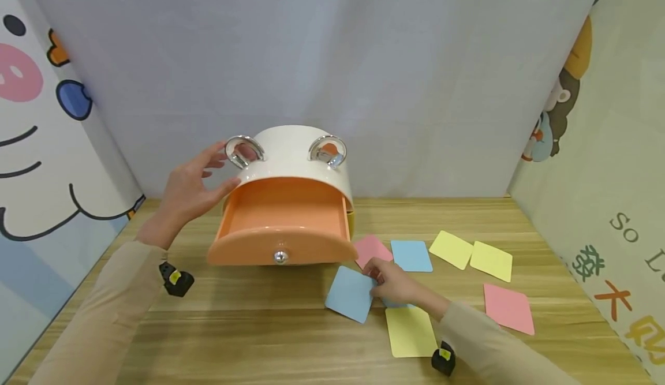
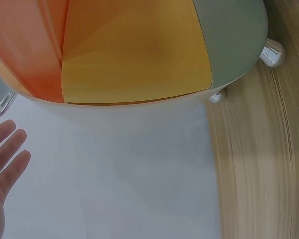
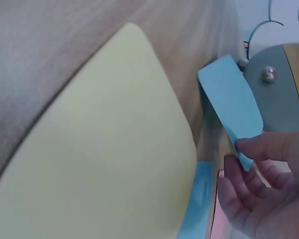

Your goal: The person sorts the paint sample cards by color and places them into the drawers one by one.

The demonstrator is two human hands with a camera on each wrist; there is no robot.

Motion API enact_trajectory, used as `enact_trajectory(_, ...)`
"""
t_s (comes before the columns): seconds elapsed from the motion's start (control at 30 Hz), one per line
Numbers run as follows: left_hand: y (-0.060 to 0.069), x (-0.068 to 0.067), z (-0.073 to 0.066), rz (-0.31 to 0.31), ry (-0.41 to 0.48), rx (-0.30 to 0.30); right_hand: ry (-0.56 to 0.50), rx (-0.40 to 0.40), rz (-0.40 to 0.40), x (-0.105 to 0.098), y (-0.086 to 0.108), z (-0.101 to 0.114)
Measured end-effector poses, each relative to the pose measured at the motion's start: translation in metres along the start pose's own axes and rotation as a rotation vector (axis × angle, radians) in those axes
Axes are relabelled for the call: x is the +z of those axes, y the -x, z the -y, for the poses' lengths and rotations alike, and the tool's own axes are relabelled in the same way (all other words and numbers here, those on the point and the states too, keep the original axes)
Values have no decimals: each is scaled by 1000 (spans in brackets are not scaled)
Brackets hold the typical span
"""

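A white storage box [image 1: 293, 148] with two chrome rings on top stands at the middle of the table, its orange drawer [image 1: 283, 243] pulled out. My left hand [image 1: 192, 186] is at the box's left side, thumb by the upper edge and fingers spread near the left ring; whether it touches cannot be told. Between thumb and fingers, my right hand [image 1: 397, 284] pinches a blue card [image 3: 231, 97], which tilts up off the table in the right wrist view. Another blue card lies partly hidden beneath that hand, and a yellow card [image 1: 411, 332] is just in front.
To the right lie a pink card [image 1: 373, 250], a blue card [image 1: 411, 255], two yellow cards [image 1: 451, 249] and a farther pink card [image 1: 509, 309]. Below the orange drawer, the left wrist view shows a yellow drawer [image 2: 137, 55] and a green one [image 2: 234, 40]. A pale curtain hangs behind.
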State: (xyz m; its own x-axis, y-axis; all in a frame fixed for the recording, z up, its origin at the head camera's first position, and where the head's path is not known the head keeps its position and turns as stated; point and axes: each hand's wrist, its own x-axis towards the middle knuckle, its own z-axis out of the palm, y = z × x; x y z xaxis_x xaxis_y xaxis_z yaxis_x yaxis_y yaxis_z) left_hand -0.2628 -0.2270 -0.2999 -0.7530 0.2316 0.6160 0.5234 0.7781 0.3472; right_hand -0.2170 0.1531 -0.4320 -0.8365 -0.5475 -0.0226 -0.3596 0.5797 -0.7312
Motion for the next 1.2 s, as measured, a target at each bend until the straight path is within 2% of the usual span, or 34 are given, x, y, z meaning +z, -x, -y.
enact_trajectory(0.23, 0, -1, 0, -3, -1, -4, -315, 67, 97, -23, 3, -6)
enact_trajectory(0.37, 0, -1, 0, -2, 4, -6, -372, 92, 113, -42, 7, -7)
enact_trajectory(0.6, 0, 0, 0, 0, 0, -12, -339, 124, 82, -90, 13, 3)
enact_trajectory(0.83, 0, 0, -1, 5, 4, -16, -309, 112, 20, -136, 14, 31)
enact_trajectory(1.03, -1, 1, -1, 11, 2, -22, -278, 106, -7, -161, 10, 59)
enact_trajectory(1.2, 0, 0, 0, 11, -5, -24, -262, 96, -11, -174, 2, 83)
